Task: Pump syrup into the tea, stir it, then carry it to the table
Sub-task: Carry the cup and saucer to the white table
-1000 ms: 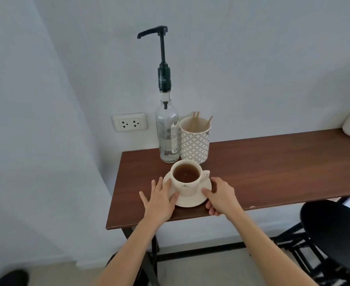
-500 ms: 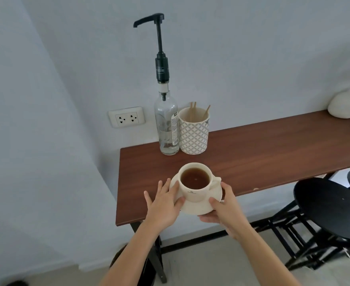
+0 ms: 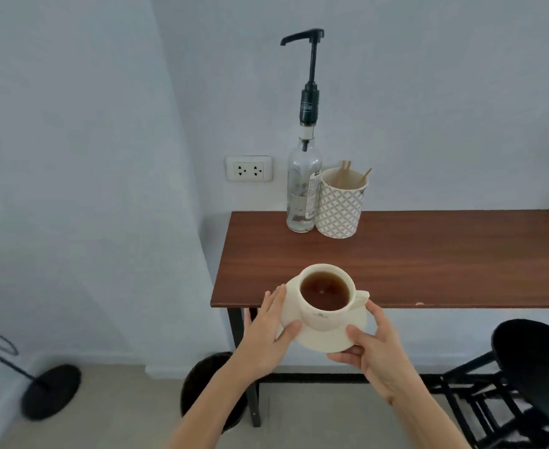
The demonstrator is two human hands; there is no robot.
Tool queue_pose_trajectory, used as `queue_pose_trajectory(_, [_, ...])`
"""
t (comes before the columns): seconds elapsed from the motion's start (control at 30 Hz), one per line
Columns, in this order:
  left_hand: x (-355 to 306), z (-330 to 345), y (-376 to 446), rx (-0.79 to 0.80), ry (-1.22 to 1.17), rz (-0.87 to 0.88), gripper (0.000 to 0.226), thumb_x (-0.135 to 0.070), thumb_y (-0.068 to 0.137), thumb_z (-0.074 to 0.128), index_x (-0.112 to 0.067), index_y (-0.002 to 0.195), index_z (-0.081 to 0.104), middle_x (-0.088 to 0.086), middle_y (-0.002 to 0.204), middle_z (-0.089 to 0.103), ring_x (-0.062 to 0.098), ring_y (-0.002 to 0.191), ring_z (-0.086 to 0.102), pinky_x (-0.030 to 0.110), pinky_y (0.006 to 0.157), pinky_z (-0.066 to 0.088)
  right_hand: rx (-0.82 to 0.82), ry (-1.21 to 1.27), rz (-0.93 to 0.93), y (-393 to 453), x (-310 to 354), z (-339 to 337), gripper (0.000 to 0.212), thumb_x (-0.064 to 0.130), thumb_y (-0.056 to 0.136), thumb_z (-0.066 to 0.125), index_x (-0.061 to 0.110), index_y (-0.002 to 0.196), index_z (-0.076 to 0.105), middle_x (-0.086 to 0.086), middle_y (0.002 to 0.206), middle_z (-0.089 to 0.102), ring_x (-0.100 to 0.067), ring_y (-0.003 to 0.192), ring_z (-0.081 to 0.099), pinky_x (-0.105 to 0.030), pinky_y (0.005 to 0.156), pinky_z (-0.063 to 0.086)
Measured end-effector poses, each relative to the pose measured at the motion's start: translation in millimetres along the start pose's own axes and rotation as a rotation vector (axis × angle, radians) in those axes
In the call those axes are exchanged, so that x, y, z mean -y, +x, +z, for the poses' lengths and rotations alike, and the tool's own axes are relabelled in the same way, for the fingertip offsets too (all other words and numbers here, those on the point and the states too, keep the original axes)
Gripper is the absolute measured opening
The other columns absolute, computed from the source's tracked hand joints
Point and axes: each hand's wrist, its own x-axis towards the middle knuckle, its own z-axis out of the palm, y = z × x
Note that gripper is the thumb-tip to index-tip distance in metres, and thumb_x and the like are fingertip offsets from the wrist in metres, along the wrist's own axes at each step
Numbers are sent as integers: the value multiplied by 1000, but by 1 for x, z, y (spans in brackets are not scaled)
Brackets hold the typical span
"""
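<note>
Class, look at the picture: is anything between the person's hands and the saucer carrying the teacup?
Nothing visible is. The left hand and right hand already grip the saucer at opposite edges, with the teacup on it, in front of the wooden counter.

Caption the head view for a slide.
Both hands, left and right, hold the saucer with the teacup off the counter.
</note>
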Motion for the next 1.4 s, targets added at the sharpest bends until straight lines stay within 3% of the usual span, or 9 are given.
queue_pose_trajectory(0.1, [-13,-2,-36,-44,-264,-26,58,-35,103,51,-64,130,9,-46,140,22,-40,123,21,6,115,17,120,-55,17,-12,9,-1,58,-6,100,51,30,143,39,-26,108,68,-34,69,76,-43,57,65])
queue_pose_trajectory(0.3, [-16,4,-119,-284,-563,-106,63,-10,98,64,-42,144,35,0,137,61,7,121,61,21,95,54,392,-177,60,-42,16,15,58,-8,99,49,31,142,42,-25,105,70,-34,68,77,-43,55,65])
queue_pose_trajectory(0.57, [-6,9,-270,-569,-618,-272,83,-10,96,68,-24,161,17,17,137,64,31,129,61,53,110,49,738,-274,142,-113,-14,76,62,-7,97,53,25,148,40,-29,118,67,-40,77,77,-43,55,65])
queue_pose_trajectory(0.7, [-11,14,-357,-736,-612,-313,75,-2,97,64,-33,155,28,13,124,71,21,114,68,36,92,58,898,-329,181,-167,-40,114,59,-6,99,51,27,147,41,-28,106,71,-36,74,77,-41,55,65])
queue_pose_trajectory(0.87, [-13,29,-478,-913,-607,-406,85,-19,91,74,-28,159,23,37,125,60,58,118,54,75,102,41,1095,-398,222,-256,-84,158,60,-5,99,51,33,144,42,-32,108,69,-39,74,77,-43,58,65])
queue_pose_trajectory(1.03, [-11,54,-611,-1031,-604,-455,81,-2,95,67,-22,159,21,30,126,65,44,122,61,53,108,51,1218,-443,277,-362,-146,192,59,-8,98,50,32,140,43,-31,105,69,-33,64,77,-39,51,64])
queue_pose_trajectory(1.17, [-11,74,-725,-1185,-621,-479,76,-1,94,67,-33,152,30,5,110,76,12,104,71,28,92,58,1315,-480,336,-455,-204,222,62,-7,98,51,27,148,38,-34,114,65,-32,63,77,-36,48,62])
queue_pose_trajectory(1.3, [-19,91,-817,-1301,-654,-548,64,2,94,65,-41,135,41,-3,101,75,3,94,72,21,83,58,1415,-539,404,-534,-252,250,67,-6,98,51,31,151,34,-29,98,72,-33,63,76,-39,49,63])
queue_pose_trajectory(1.4, [-14,102,-874,-1382,-670,-646,84,-2,94,68,-23,159,19,10,113,74,6,97,71,25,87,59,1486,-576,432,-584,-281,272,67,-7,97,51,29,151,34,-28,98,71,-34,64,76,-40,49,63])
